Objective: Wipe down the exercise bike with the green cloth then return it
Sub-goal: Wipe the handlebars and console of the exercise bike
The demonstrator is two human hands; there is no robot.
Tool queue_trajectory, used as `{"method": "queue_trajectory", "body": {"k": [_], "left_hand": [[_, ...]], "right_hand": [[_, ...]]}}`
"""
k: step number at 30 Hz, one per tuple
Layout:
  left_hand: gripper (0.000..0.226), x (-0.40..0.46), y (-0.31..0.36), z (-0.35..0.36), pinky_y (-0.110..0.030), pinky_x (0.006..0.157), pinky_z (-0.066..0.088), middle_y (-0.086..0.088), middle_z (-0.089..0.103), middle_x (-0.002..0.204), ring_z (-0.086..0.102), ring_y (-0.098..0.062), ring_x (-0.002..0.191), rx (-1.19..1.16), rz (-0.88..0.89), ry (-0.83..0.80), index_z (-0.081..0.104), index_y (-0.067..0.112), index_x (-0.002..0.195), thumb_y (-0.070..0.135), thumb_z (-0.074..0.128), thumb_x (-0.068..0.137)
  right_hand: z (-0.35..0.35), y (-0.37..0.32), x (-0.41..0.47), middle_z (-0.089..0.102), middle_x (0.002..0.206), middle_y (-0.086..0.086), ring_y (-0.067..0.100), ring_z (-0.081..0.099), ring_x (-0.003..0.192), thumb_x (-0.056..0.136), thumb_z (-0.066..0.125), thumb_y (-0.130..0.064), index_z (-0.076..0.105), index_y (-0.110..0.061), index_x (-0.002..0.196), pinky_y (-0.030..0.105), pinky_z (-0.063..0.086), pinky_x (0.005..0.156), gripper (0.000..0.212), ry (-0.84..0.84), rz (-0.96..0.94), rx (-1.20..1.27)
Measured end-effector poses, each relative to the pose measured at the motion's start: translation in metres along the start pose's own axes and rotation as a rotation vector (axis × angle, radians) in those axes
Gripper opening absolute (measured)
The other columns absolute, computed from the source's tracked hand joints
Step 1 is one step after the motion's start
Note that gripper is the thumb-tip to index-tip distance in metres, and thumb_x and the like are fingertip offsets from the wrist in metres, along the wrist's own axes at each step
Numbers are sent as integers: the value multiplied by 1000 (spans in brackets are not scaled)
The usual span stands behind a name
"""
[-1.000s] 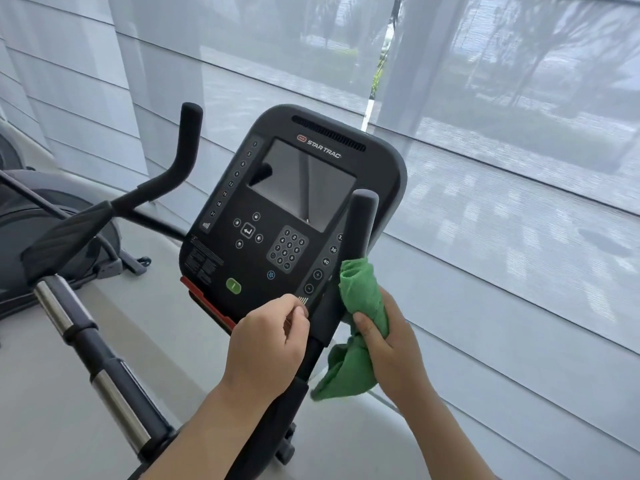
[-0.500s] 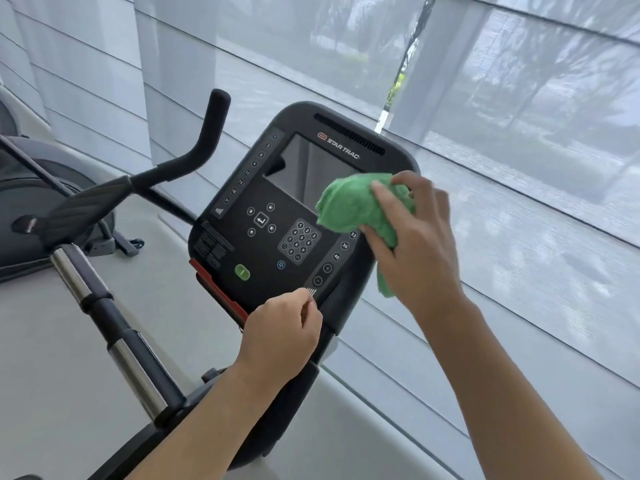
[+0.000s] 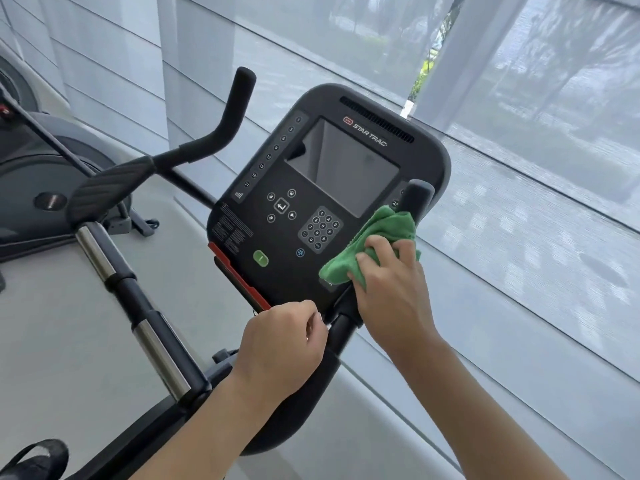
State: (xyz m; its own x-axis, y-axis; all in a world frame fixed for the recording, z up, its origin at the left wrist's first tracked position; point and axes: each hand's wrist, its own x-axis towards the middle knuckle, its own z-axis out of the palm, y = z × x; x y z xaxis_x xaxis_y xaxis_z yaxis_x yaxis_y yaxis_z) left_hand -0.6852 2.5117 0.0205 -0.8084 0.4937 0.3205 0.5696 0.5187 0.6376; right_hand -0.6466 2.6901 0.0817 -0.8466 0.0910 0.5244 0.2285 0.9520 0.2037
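Item: Star Trac console (image 3: 322,202), my landmark, on the exercise bike (image 3: 145,317).

Green cloth (image 3: 377,244): bunched against the console's lower right corner, just below the screen (image 3: 343,168) and beside the keypad (image 3: 320,228).

My right hand (image 3: 388,289): on the cloth, fingers (image 3: 372,252) curled into its folds and pressing it to the panel.

My left hand (image 3: 280,344): at the console's bottom edge, fingers curled; whether they grip the edge or merely rest there I cannot tell.

Right handlebar grip (image 3: 417,199): upright just beyond the cloth. Left handlebar (image 3: 221,126): well left of the console.

Progress, my judgement: wiping under way on the console face. Left handlebar, seat post (image 3: 138,317) and frame show no sign either way; I count them outstanding, along with returning the cloth.
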Motion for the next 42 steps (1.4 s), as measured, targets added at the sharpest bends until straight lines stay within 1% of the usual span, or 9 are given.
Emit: {"method": "queue_trajectory", "body": {"k": [5, 12, 18, 22, 25, 30, 35, 38, 42], "left_hand": [[30, 0, -3, 2, -31, 49, 44, 7, 48, 55, 48, -16, 50, -20, 39, 59, 52, 22, 69, 33, 50, 96], [33, 3, -4, 5, -22, 44, 25, 8, 42, 51, 40, -17, 45, -9, 46, 97, 44, 23, 63, 33, 54, 92], [30, 1, -1, 3, -26, 47, 34, 8, 40, 51, 36, -15, 45, 4, 48, 83, 47, 22, 64, 29, 53, 92], [31, 1, -3, 3, -24, 47, 37, 8, 44, 52, 39, -13, 45, -2, 61, 41, 51, 21, 67, 28, 53, 98], [31, 0, -2, 2, -24, 51, 45, 8, 51, 56, 48, -13, 50, 5, 56, 12, 56, 22, 71, 29, 53, 101], [32, 0, -1, 0, -28, 54, 49, 6, 53, 57, 52, -16, 52, 8, 41, 8, 57, 19, 71, 29, 52, 101], [31, 1, -1, 0, -32, 57, 53, 6, 55, 58, 55, -15, 54, 2, 37, 5, 58, 20, 73, 30, 51, 101], [31, 1, -2, -1, -33, 58, 55, 7, 57, 59, 57, -14, 56, -23, 39, 5, 60, 20, 75, 30, 51, 102], [31, 1, -2, -2, -33, 57, 55, 6, 57, 60, 57, -15, 56, -48, 46, 29, 60, 20, 73, 30, 53, 102]], "right_hand": [[-3, -8, -11, 65, 117, -2, 29, 48, 107, 99, 69, -29, 77, -12, 100, 42, 55, 83, 19, -125, 46, 225], [-19, -3, -31, 60, 120, -16, 11, 40, 113, 100, 71, -34, 80, -23, 112, 22, 37, 101, 18, -224, 14, 513], [-65, 14, 4, 60, 131, -4, 20, 44, 113, 102, 69, -31, 76, -13, 120, 18, 38, 101, 26, 78, -90, 388], [-97, 39, 59, 58, 135, 1, 32, 49, 116, 103, 64, -39, 74, -12, 123, 27, 44, 89, 35, 209, -115, 171], [-97, 51, 91, 59, 133, -2, 32, 45, 120, 103, 64, -41, 74, -13, 118, 43, 48, 92, 34, 99, -123, 6], [-64, 39, 94, 66, 116, -7, 25, 48, 133, 104, 58, -44, 72, -17, 99, 55, 34, 109, 31, -156, -111, -106], [-47, 21, 87, 56, 88, -2, 28, 56, 115, 100, 62, -27, 66, -18, 88, 71, 19, 120, 15, -216, -165, -361], [-44, 16, 91, 50, 84, 0, 29, 58, 107, 91, 57, -15, 60, -20, 85, 69, 9, 124, 9, -272, -205, -418], [-20, 1, 81, 72, 99, 2, 29, 61, 113, 101, 49, -16, 71, -20, 96, 52, -2, 131, 23, -482, -280, -460]]}}
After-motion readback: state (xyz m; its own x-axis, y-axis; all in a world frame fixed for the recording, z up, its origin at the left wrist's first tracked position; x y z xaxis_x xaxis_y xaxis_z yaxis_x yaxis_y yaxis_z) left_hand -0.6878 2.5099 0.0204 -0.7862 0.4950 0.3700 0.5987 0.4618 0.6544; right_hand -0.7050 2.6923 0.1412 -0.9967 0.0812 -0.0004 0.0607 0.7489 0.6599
